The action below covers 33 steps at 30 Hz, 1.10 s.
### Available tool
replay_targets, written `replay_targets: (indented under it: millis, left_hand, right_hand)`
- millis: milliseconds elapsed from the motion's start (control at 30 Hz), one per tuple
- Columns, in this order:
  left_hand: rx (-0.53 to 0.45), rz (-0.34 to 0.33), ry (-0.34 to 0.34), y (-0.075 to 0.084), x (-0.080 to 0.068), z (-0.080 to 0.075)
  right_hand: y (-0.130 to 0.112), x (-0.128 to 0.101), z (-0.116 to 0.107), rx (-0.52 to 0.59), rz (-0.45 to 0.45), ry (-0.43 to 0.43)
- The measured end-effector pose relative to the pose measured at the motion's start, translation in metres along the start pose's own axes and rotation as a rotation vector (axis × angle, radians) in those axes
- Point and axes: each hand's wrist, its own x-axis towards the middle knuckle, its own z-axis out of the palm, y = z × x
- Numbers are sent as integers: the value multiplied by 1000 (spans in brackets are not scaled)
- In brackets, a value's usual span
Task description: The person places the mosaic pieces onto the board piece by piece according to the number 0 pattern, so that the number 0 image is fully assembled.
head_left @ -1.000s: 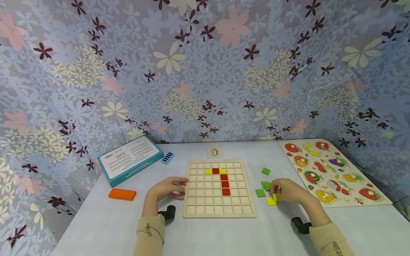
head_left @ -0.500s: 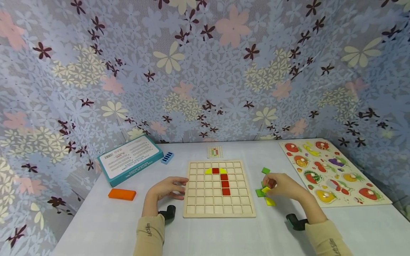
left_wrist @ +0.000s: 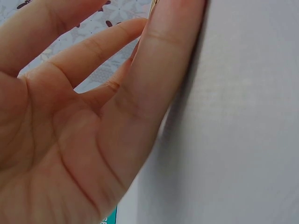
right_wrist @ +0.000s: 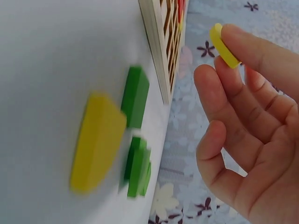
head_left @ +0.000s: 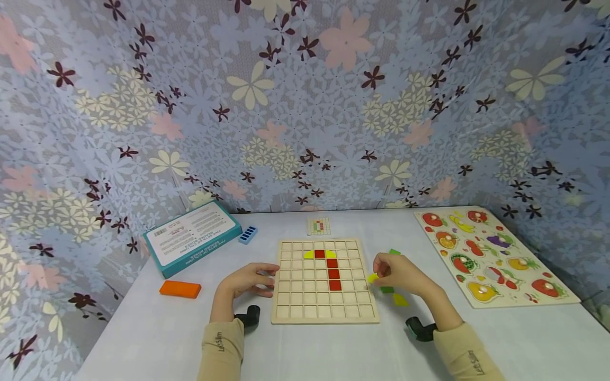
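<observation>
The right hand (head_left: 399, 272) pinches a small yellow tile (head_left: 373, 278) between the thumb and the fingertips, just at the right edge of the wooden grid board (head_left: 325, 312). In the right wrist view the same yellow tile (right_wrist: 223, 45) sits at the tip of the fingers, lifted off the table (head_left: 333, 354), while the other fingers are loosely curled below it.

On the table under and beside this hand lie more tiles: a second yellow tile (head_left: 400, 300), a green tile (head_left: 387, 289) partly covered by the hand, and another green tile (head_left: 394, 252) behind the hand. The right wrist view shows the yellow one (right_wrist: 97, 142) next to two green ones (right_wrist: 135, 97), all close to the board edge (right_wrist: 159, 51).

The left hand (head_left: 249, 280) rests on the table at the left edge of the board, with the fingers relaxed and touching the frame; it grips nothing. The left wrist view shows only the open palm (left_wrist: 70, 121) against the white surface.

On the board a column of red tiles (head_left: 333, 269) stands under two yellow curved pieces (head_left: 310, 254).

Further left lie an orange block (head_left: 180, 289), a teal box (head_left: 191, 237) and a small blue piece (head_left: 248, 234). A pattern card (head_left: 319, 226) lies behind the board, and a fruit puzzle board (head_left: 491, 256) is at the right.
</observation>
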Motion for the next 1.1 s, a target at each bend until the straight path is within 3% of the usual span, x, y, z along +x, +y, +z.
replay_targets:
  millis: [233, 467, 833, 1100]
  left_hand:
    - [-8, 3, -1, -1, 0, -1]
    - [-14, -1, -3, -2, 1, -1]
    - [-9, -9, 3, 1, 1, -2]
    - [2, -1, -3, 0, 0, -1]
  right_hand:
    - [-10, 9, 13, 15, -11, -5]
    - [-15, 17, 23, -19, -72, -26]
    - [-28, 23, 37, 21, -147, -62]
    - [-37, 23, 54, 101, -54, -120]
